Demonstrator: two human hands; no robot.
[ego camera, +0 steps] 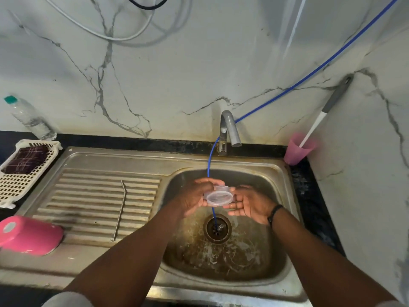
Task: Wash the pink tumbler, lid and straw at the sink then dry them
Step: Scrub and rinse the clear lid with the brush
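Observation:
Over the sink basin, both my hands are at a clear round lid. My left hand grips it from the left, fingers curled over its far edge. My right hand lies palm up with straight fingers touching the lid's right side. The pink tumbler lies on its side at the drainboard's near left corner. A thin metal straw with a bent tip rests across the drainboard ribs. No water visibly runs from the faucet.
A blue hose drops from the wall into the drain. A pink cup holding a brush stands at the back right. A white basket with a dark checked cloth and a plastic bottle stand at the left.

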